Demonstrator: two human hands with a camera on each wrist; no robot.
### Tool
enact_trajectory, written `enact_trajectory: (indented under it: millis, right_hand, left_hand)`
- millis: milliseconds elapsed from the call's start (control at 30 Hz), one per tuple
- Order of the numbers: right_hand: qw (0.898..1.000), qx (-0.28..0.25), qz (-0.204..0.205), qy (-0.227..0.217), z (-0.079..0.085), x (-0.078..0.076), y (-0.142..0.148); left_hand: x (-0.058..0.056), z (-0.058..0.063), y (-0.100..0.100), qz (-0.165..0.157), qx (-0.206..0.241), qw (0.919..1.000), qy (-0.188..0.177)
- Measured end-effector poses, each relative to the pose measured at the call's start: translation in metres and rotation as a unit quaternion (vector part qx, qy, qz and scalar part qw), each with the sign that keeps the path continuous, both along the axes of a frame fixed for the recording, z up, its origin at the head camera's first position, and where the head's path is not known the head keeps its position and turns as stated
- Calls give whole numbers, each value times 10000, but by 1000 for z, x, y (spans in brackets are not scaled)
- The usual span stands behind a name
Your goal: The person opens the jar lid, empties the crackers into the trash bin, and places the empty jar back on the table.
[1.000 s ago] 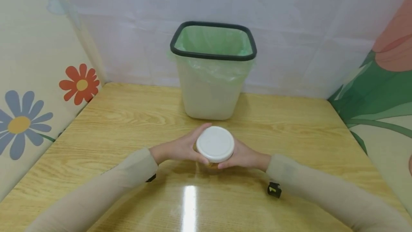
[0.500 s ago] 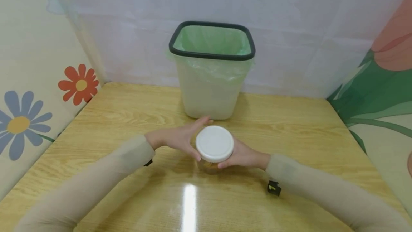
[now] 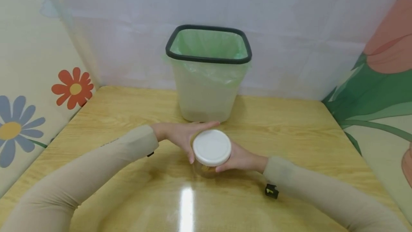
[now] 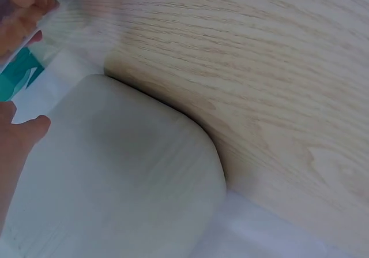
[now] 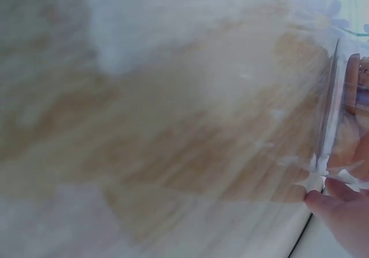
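A clear jar (image 3: 206,172) with a white round lid (image 3: 211,146) and orange-brown contents is in front of the bin in the head view. My right hand (image 3: 241,157) grips its right side, thumb at the near side below the lid; the far fingers are hidden behind it. On the left, my left hand (image 3: 180,136) spreads around the jar, thumb and fingers wide apart and extended. In the left wrist view, the left hand's fingers (image 4: 20,134) show beside the bin, apart from the jar (image 4: 23,30). The right hand (image 5: 343,212) meets the jar's clear wall in the right wrist view.
A whitish bin (image 3: 207,88) with a dark rim and green liner stands directly behind the hands on the wooden table (image 3: 283,124). A pale cloth (image 3: 289,28) backs the table; flower-printed panels flank both sides.
My left hand has loosened from the jar's left side, its fingers and thumb spreading. The right hand keeps its grip, and the head view has shifted slightly.
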State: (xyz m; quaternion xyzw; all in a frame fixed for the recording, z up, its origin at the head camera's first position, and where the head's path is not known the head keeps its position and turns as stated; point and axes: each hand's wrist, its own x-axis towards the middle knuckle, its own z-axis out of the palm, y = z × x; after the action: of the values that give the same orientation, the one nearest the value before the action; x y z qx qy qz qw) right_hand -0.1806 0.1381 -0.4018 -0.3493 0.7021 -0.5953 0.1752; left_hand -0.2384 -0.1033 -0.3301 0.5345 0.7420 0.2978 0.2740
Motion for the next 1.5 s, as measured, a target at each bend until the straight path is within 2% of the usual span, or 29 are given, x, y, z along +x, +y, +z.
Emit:
enact_trajectory:
  millis: [133, 300, 533, 667, 833, 1033, 1300, 1367, 1500]
  right_hand:
    - [10000, -18, 6, 92, -1, 0, -1]
    - [10000, 52, -6, 37, -1, 0, 0]
    - [9999, 98, -44, -10, -1, 2, 1]
    - [9999, 99, -29, -60, 0, 3, 1]
    - [9999, 32, -61, -146, 1, 4, 1]
    - [9999, 49, -25, -155, 0, 2, 1]
    - [9997, 60, -24, -236, 1, 2, 1]
    - [9997, 76, -37, -236, 0, 2, 1]
    - [9997, 89, -63, -229, 0, 2, 1]
  left_hand:
    - [-1, -1, 0, -138, 98, 9998, -44]
    - [-3, -3, 1, -310, 381, 9978, -443]
    - [0, -9, -1, -41, 512, 9933, -1032]
    - [6, -14, -2, 157, 675, 9904, -1199]
    - [13, -18, -3, 483, 804, 9908, -977]
    - [20, -18, -6, 968, 585, 9908, -746]
    - [27, -26, -6, 1376, 644, 9871, -502]
    - [28, -28, -6, 1443, 658, 9863, -465]
    - [32, -28, -8, 1582, 700, 9827, -666]
